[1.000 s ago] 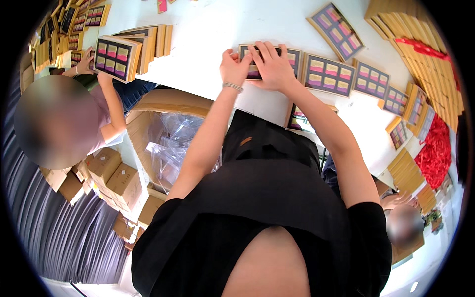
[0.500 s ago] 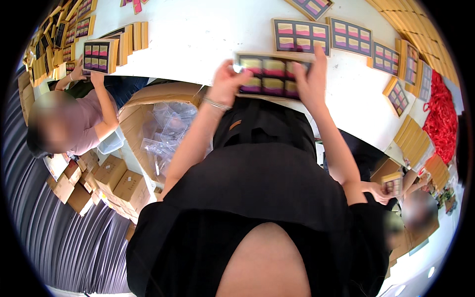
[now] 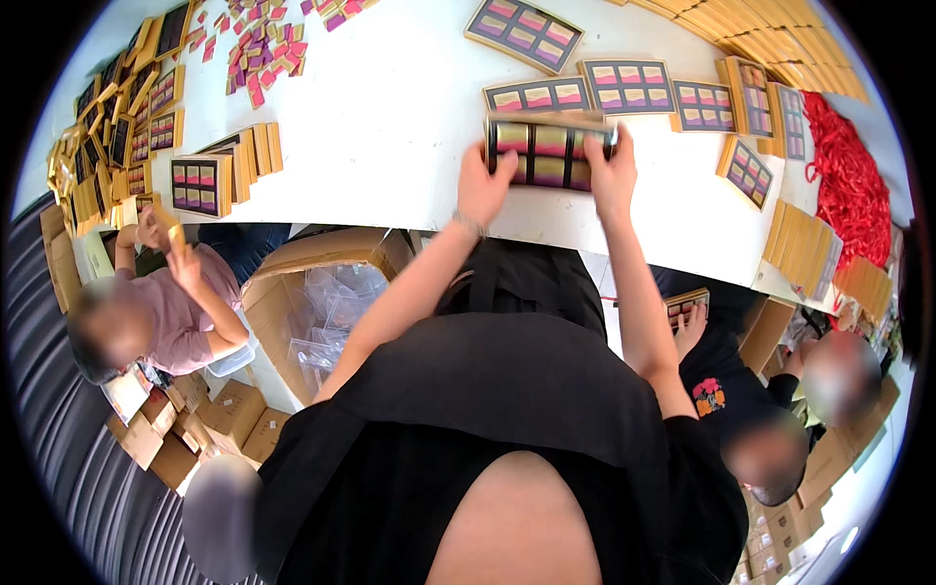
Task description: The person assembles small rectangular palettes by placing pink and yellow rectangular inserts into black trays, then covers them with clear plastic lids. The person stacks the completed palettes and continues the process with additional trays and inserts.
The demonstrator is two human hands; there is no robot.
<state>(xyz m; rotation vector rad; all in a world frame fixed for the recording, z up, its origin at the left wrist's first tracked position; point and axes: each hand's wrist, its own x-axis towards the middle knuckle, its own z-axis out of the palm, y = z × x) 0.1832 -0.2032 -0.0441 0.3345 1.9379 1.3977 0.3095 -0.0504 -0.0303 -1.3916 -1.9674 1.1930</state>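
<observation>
While our left hand (image 3: 483,190) pinches left end of six-compartment box (image 3: 548,156), thumb over its face, our right hand (image 3: 613,178) pinches right end likewise. Box held over white table (image 3: 390,136), near its front edge, face tilted toward us: black dividers, gold rim, two rows of yellow-gold, pink and purple packets (image 3: 550,143), blurred. Just beyond it, matching boxes (image 3: 629,86) rest on table; farther off, at left, we see small loose pieces (image 3: 257,76), pink and purple.

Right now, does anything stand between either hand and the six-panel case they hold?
Nothing visible: the left hand and right hand hold the dark six-panel case directly by its ends. Past its far edge, another case lies on the white table, partly hidden behind it.
</observation>
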